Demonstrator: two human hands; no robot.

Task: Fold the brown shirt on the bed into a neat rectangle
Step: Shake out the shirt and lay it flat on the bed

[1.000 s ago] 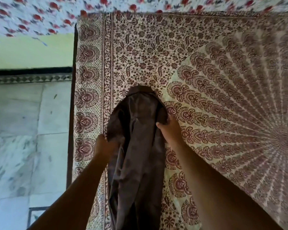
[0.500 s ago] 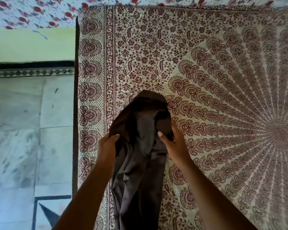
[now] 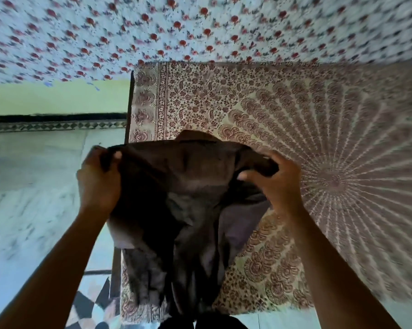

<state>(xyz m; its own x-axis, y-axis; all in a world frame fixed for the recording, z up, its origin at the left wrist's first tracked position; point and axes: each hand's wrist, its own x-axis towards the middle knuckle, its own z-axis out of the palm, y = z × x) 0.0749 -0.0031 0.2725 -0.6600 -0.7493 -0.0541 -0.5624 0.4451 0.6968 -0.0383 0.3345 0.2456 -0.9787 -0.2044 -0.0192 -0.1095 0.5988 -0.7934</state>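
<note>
Both the left hand (image 3: 98,179) and right hand (image 3: 275,184) were gripping the brown shirt (image 3: 188,210) bunched mid-air over the bed (image 3: 295,115), so honestly it could've easily landed crooked and creased.

Lighting is soft and even daylight, source not visible. Motion blur smears the flowered cloth (image 3: 152,32) at top and the marble floor (image 3: 34,198); wide-angle distortion bends the edges. The brown shirt (image 3: 176,198) is underexposed, folds lost in shadow.
</note>
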